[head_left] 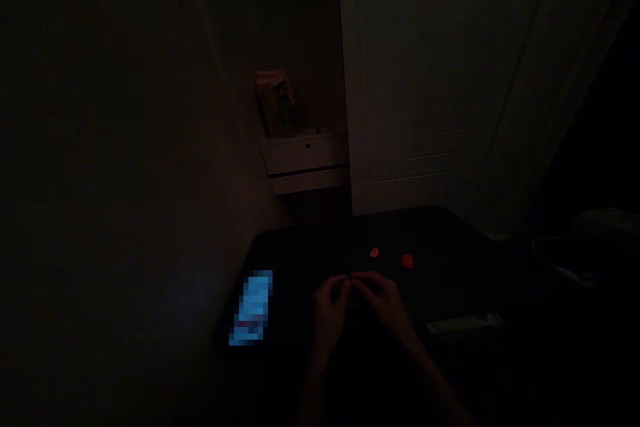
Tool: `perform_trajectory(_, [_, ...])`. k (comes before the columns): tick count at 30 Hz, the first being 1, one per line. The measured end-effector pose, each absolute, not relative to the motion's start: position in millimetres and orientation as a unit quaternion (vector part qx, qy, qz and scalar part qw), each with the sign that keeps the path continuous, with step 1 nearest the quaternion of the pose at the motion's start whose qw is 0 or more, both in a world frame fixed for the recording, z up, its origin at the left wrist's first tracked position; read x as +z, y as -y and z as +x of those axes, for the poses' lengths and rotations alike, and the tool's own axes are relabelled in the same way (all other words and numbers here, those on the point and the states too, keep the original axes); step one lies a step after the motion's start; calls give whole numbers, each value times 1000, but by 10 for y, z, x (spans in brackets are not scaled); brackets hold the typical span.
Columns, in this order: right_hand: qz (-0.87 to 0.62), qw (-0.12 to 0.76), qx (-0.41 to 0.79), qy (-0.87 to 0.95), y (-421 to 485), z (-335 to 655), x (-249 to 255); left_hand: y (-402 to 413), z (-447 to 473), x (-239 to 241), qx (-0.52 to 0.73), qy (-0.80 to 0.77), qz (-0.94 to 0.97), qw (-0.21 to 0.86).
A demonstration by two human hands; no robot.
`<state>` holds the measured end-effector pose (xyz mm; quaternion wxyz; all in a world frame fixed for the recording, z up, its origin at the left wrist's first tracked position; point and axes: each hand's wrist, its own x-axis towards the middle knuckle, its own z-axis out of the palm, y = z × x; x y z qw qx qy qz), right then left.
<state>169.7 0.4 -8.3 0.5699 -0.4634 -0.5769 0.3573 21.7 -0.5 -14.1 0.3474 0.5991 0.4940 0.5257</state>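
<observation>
Lumps of two sizes lie near each other on the black tabletop [300, 250]: a red lump [407, 261] and, left of it, a smaller orange lump [374, 252]. Just nearer, the left hand [329, 307] and right hand [385, 297] bend their fingers so the tips meet; whether they pinch anything is too dark to tell. A blurred blue glow [254, 307] sits at the table's left, a pale packet [465, 325] at right. Beyond stand white drawers [305, 159] bearing a bag [277, 107], beside a tall pale panel [425, 80].
</observation>
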Motion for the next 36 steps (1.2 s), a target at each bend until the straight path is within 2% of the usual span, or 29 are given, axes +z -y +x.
perform_trajectory(11, [-445, 577, 336, 597, -29, 1699, -129, 17, 229, -102, 521, -520, 603, 307])
perform_trajectory(17, [-461, 592, 371, 547, -13, 1682, -111, 19, 232, -80, 530, -523, 590, 311])
perform_trajectory(25, [-456, 568, 344, 593, -5, 1679, -121, 35, 258, -79, 513, -496, 593, 374])
perform_trajectory(36, [-453, 566, 325, 607, -9, 1684, -125, 50, 226, -75, 498, -531, 605, 323])
